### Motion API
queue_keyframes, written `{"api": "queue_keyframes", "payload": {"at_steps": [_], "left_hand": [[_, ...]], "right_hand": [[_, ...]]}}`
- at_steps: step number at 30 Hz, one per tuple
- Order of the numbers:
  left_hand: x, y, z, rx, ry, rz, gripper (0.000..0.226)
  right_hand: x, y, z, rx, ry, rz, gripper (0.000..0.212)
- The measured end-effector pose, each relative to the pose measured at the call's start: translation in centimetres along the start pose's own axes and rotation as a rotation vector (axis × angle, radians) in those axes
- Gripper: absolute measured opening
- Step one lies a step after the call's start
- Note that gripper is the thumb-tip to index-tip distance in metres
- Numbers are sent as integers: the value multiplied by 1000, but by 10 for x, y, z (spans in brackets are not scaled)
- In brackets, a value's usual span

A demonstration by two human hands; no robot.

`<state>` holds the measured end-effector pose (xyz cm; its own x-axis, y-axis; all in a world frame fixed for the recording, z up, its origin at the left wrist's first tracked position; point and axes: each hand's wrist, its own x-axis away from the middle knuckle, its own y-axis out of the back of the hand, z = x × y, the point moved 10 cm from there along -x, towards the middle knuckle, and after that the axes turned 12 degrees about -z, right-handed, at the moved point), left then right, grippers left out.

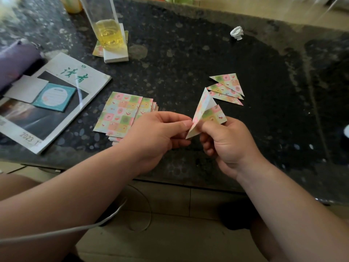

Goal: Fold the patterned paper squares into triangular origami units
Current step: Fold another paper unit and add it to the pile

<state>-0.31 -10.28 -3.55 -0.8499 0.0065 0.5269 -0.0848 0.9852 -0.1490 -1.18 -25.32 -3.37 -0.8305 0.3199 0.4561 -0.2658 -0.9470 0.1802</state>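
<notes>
At a dark, speckled stone table (188, 53) above a pale tiled floor (170, 233), we see a person's left hand (158, 133) and right hand (226, 142) pinch a half-folded patterned paper square (205, 114) between thumbs and fingertips, held just over the tabletop with its white underside showing. A fanned stack of flat pastel checkered squares (120, 114) lies just behind the left hand, partly hidden by it, while three folded triangles (228, 86) overlap just beyond the held sheet. Farther off we note a glossy magazine (75, 76) bearing a teal card (54, 97), a tall clear glass (107, 33) of yellow liquid on a white block (116, 55), and a crumpled white scrap (237, 33).
</notes>
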Motion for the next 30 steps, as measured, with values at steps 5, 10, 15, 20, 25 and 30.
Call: {"api": "queue_keyframes", "payload": {"at_steps": [5,10,15,20,25,30], "left_hand": [[2,-7,11,57,145,77,15],[3,-6,12,54,157,85,18],[5,-7,14,67,184,98,13],[9,-13,14,130,226,139,22],[10,-12,14,153,230,144,26],[16,-17,22,258,333,136,22]], "right_hand": [[1,0,1,-41,-13,21,11],[5,-3,1,-48,-23,61,10],[6,-4,5,-37,-14,64,17],[8,-8,7,-32,-36,112,15],[9,-7,8,-19,-11,108,15],[9,-9,9,-89,-3,106,12]]}}
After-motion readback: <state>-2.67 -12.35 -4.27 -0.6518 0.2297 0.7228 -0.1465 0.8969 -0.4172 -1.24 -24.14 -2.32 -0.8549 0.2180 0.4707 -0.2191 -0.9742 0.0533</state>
